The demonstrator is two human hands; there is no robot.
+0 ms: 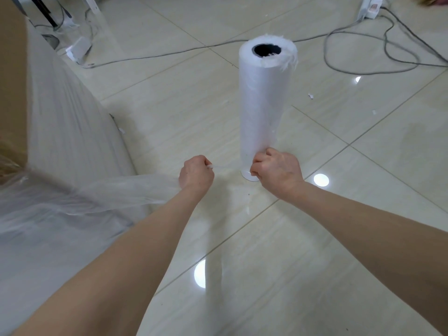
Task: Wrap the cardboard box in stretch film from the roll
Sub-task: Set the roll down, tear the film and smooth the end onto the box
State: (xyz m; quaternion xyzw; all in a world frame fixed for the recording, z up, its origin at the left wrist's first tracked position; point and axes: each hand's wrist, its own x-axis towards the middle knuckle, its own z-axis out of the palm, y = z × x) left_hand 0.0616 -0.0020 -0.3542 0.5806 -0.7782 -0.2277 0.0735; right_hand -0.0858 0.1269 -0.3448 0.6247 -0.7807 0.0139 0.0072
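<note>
Straight ahead on the floor (363, 214): stretch film roll (264, 100), upright, long axis vertical. Right hand (276, 169) nearer, gripping its base; left hand (195, 174) just beside, pinching the film tail (109, 190) trailing left to the cardboard box (12, 81).

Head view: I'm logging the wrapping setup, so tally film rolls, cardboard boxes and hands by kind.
Upright white stretch-film roll: 1
Brown cardboard box, partly film-wrapped: 1
Bare hands: 2, left hand pinching a thin film strand, right hand gripping the roll's foot
Total: 4
</note>
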